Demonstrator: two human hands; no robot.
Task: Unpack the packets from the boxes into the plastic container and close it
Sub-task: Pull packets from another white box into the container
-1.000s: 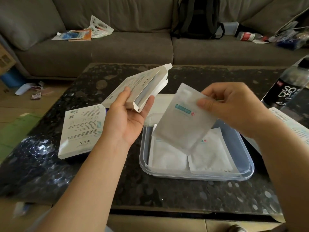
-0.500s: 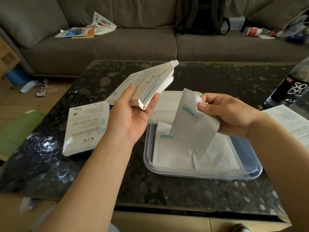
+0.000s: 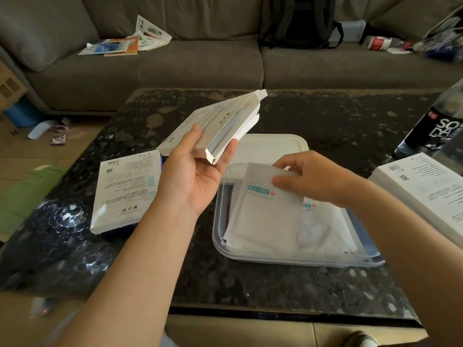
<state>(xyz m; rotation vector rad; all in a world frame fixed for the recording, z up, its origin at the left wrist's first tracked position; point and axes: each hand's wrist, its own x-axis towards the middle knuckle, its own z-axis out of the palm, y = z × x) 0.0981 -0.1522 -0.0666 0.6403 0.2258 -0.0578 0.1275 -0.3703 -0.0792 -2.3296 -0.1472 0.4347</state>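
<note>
White packet [image 3: 265,211] at the plastic container [image 3: 295,260] on the counter [image 3: 325,116].
Right hand [image 3: 313,179] pinches its top edge; left hand [image 3: 198,176] fingers hold an opened box [image 3: 213,121], tilted.

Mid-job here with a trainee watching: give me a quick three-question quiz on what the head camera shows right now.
1. True or false: the lid sits on the container.
2. What does the left grip hold? A a cup; B an opened box; C scissors.
3. Fill in: the right grip pinches the top edge of a white ___.
Key: 1 false, the lid lies on the table behind the container; 2 B; 3 packet.
</note>
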